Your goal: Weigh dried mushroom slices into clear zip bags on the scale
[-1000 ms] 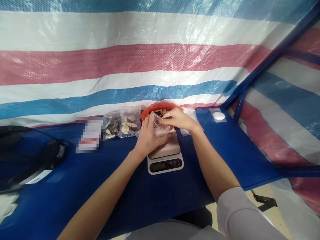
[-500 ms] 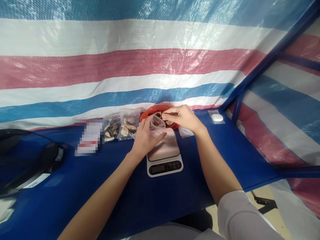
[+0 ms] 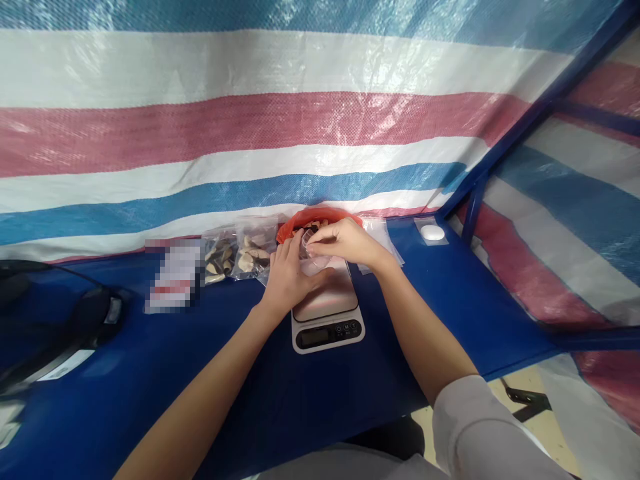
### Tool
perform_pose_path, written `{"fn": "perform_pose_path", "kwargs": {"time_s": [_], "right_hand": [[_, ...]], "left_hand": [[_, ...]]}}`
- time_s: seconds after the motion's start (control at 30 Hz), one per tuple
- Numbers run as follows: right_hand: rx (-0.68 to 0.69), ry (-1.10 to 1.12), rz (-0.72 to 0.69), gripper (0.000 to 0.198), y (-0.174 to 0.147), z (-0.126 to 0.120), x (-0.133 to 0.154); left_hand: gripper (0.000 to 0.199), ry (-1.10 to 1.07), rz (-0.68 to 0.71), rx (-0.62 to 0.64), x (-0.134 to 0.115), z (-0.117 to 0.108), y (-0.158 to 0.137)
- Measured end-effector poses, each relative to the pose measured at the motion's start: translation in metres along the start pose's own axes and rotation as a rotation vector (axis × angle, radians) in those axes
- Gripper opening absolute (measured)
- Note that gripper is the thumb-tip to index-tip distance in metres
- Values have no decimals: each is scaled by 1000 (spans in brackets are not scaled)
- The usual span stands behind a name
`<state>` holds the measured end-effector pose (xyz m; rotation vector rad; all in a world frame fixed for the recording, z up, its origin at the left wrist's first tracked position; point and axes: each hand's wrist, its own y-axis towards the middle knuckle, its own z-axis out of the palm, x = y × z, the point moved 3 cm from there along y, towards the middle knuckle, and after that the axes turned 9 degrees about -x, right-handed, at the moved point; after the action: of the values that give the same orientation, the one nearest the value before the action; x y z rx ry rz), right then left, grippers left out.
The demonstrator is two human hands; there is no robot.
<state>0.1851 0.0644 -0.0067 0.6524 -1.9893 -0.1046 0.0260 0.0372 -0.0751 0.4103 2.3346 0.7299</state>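
My left hand (image 3: 290, 275) holds a small clear plastic bag (image 3: 314, 265) with its mouth open, over the plate of a white digital kitchen scale (image 3: 327, 303). My right hand (image 3: 347, 241) is at the bag's mouth with its fingers pinched together; whatever is between them is hidden. Directly behind the hands lies an open red plastic bag (image 3: 295, 223) containing brown and pale dried slices (image 3: 323, 225). The fingers cover part of the clear bag, so its contents cannot be made out.
Two clear bags of dried slices (image 3: 220, 259) (image 3: 253, 255) stand left of the scale. Flat clear bags (image 3: 383, 240) lie to the right, with a white oval object (image 3: 433, 233) beyond. A black headset-like object (image 3: 95, 320) rests on the blue table (image 3: 200, 360). Striped sheeting rises behind.
My right hand has moved left and slightly forward, from over the red bag to the mouth of the clear bag. My left hand stays on the clear bag.
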Motion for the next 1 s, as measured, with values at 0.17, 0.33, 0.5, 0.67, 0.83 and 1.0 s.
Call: {"fn": "perform_pose_path", "kwargs": {"time_s": [0.17, 0.33, 0.5, 0.67, 0.83, 1.0], "right_hand": [[-6, 252, 69, 24, 0, -1, -18], [31, 305, 80, 19, 0, 2, -10], [53, 303, 35, 17, 0, 6, -1], [-35, 233, 61, 24, -1, -4, -8], [-151, -148, 100, 19, -3, -15, -5], [-48, -381, 113, 29, 0, -5, 2]], "left_hand": [[102, -82, 58, 28, -2, -2, 0], [98, -139, -23, 19, -11, -10, 3], [75, -160, -61, -24, -15, -14, 6], [61, -153, -43, -75, -14, -16, 7], [60, -103, 30, -108, -12, -14, 6], [63, -74, 42, -113, -11, -13, 4]]}}
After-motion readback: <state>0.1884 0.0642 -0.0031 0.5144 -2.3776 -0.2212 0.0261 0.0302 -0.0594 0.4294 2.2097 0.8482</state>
